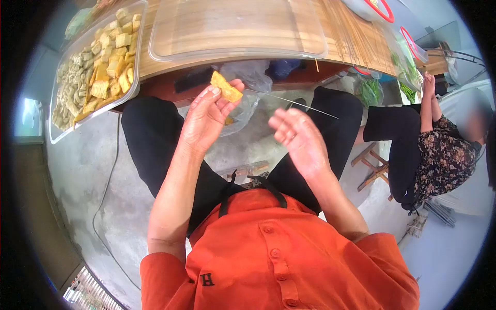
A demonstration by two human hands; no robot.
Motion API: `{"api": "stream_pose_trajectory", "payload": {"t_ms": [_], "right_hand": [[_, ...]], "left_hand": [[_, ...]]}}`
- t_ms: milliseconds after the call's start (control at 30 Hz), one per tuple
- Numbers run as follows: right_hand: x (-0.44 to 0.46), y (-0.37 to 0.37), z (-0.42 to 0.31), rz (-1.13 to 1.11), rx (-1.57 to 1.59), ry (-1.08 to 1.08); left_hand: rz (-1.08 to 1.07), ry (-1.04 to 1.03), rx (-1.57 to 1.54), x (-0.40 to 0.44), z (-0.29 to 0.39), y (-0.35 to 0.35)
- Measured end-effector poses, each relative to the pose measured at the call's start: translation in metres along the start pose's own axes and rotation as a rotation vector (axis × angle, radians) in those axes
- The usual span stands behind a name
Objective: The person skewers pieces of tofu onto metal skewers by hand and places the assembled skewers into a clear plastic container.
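In the head view, the left hand (203, 117) is raised just below the edge of the table (148, 67), its thumb and fingers closed on a yellow piece (225, 87) of food. A thin stick (315, 111) runs from beside those fingers down to the right; whether its near end is in the piece cannot be told. The right hand (304, 138) hangs just below the stick, apart from the left, fingers loosely bent and partly open, with nothing visible in its grasp. On the table's left, a tub (111, 105) holds more yellow chunks (106, 82) on its right side and greyish knots (72, 82) on its left. A clear tray (237, 31) lies in the middle, and many thin sticks (356, 33) lie to its right. Beneath the table hangs a plastic bag (250, 77). At the right, another person (447, 157) in a flowered top sits near a wooden stool (373, 165), hands raised by some greens (369, 93).
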State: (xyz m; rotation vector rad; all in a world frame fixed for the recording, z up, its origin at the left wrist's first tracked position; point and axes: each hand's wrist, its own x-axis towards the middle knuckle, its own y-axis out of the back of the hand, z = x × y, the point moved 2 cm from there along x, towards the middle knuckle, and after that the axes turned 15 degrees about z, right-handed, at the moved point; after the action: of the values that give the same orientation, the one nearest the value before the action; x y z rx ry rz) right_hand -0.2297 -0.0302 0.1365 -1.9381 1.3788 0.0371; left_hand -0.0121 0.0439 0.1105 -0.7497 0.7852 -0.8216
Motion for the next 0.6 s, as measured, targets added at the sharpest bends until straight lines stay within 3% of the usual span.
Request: {"api": "stream_pose_trajectory", "payload": {"t_ms": [33, 100, 167, 200, 233, 300, 333, 367, 433, 500, 567, 600], "right_hand": [[-0.003, 0.000, 0.001, 0.016, -0.133, -0.168], [-0.018, -0.009, -0.004, -0.071, -0.384, -0.151], [-0.016, -0.028, -0.014, -0.202, -0.641, 0.378], [-0.009, -0.038, -0.024, -0.166, -0.829, 0.610], [0.002, -0.047, -0.029, -0.161, -0.827, 0.612], [0.022, -0.070, -0.036, -0.275, -1.299, 1.172], [0.034, -0.073, -0.028, -0.303, -1.350, 1.220], [0.043, -0.075, -0.024, -0.310, -1.343, 1.220], [0.056, -0.077, -0.009, -0.535, -1.556, 1.062], [0.060, -0.078, -0.005, -0.571, -1.477, 1.083], [0.065, -0.074, -0.011, -0.482, -1.314, 0.665], [0.060, -0.079, -0.019, -0.484, -1.314, 0.660]], "left_hand": [[0.006, 0.008, -0.001, 0.002, 0.000, 0.002], [0.017, 0.020, -0.003, 0.004, 0.000, 0.005], [0.007, 0.033, 0.021, 0.005, 0.001, 0.008], [0.007, 0.040, 0.024, 0.004, 0.001, 0.009], [0.036, 0.054, 0.017, 0.005, 0.002, 0.008], [0.066, 0.060, 0.015, 0.006, 0.004, 0.007], [0.068, 0.074, -0.002, 0.007, 0.004, 0.010], [0.073, 0.086, -0.019, 0.008, 0.005, 0.011], [0.092, 0.078, -0.024, 0.006, 0.008, 0.011], [0.121, 0.071, -0.037, 0.004, 0.010, 0.013], [0.160, -0.008, 0.039, 0.005, 0.015, 0.015], [0.164, -0.008, 0.038, 0.008, 0.016, 0.019]]}}
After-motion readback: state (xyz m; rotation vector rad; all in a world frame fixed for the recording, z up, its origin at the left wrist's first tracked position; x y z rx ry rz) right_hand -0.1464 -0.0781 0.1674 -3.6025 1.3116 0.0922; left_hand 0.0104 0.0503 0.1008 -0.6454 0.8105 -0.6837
